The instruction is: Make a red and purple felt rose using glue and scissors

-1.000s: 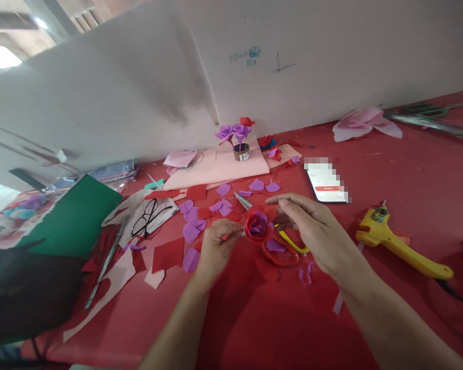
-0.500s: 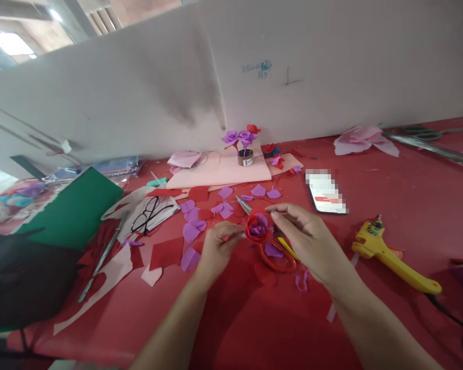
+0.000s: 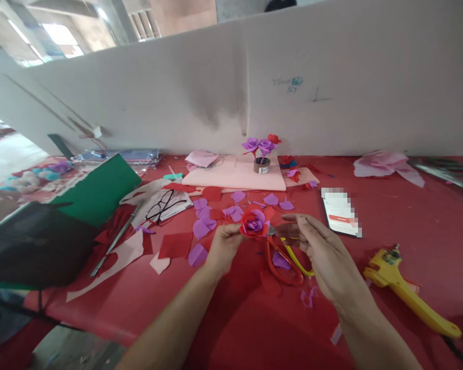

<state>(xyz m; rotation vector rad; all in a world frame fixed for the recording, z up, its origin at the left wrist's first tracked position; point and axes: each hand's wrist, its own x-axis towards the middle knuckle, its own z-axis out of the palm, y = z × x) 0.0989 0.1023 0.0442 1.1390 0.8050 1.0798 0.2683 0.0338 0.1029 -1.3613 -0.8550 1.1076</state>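
Pinched in the fingers of my left hand (image 3: 226,246) is a paper flower (image 3: 254,223) with a purple centre and red outer petals. My right hand (image 3: 320,252) is off to the flower's right, fingers apart and holding nothing that shows. Under and between the hands lie scissors (image 3: 299,277) with red and yellow handles; the flower covers part of the blades. Loose purple petals (image 3: 204,226) and a red square sheet (image 3: 175,245) are spread to the left of the flower.
A glue gun (image 3: 412,293) lies at the right, below a phone (image 3: 340,213). Purple and red flowers stand in a small brown pot (image 3: 261,165) at the back. Glasses (image 3: 164,206), a green board (image 3: 96,190) and a dark bag (image 3: 34,246) are on the left.
My right hand has drawn away from the flower and its fingers have spread. The flower, still in my left hand, now faces up more. The camera view has shifted left.
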